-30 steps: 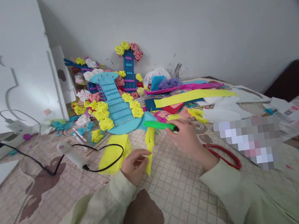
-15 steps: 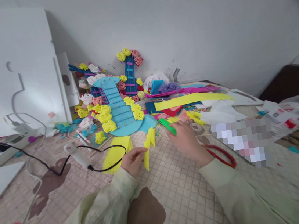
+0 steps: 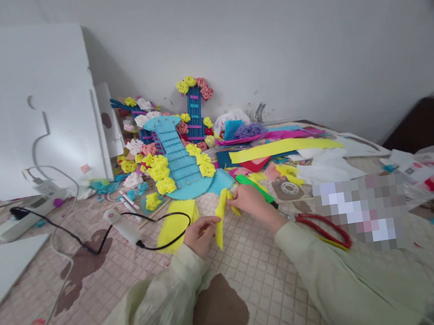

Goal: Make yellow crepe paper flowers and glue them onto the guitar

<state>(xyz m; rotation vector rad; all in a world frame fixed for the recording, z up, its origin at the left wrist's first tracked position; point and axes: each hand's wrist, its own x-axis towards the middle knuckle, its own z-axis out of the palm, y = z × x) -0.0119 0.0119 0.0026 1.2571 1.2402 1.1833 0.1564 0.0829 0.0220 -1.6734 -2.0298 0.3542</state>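
My left hand (image 3: 202, 235) pinches a folded yellow crepe-paper strip (image 3: 221, 221), which stands up from its fingertips over the table. Just to the right, my right hand (image 3: 252, 205) is closed, thumb and finger pinching a small end of yellow paper (image 3: 233, 205) beside the strip. A green utility knife (image 3: 256, 186) lies on the table behind my right hand, partly hidden by it. Near my left hand lies a stack of yellow paper sheets (image 3: 177, 227), with a black cord looping over it. Beyond stands a light-blue guitar-shaped piece (image 3: 183, 159) edged with yellow paper flowers (image 3: 161, 173).
Red-handled scissors (image 3: 331, 230) lie by my right wrist. A white corded handheld device (image 3: 123, 228) and a power strip (image 3: 23, 216) are at left. Coloured paper, including a long yellow strip (image 3: 283, 146), lies toward the back. White boards (image 3: 26, 103) lean on the wall.
My right hand has let go of the green utility knife, left it on the table, and moved left to the yellow paper. The view has shifted slightly.
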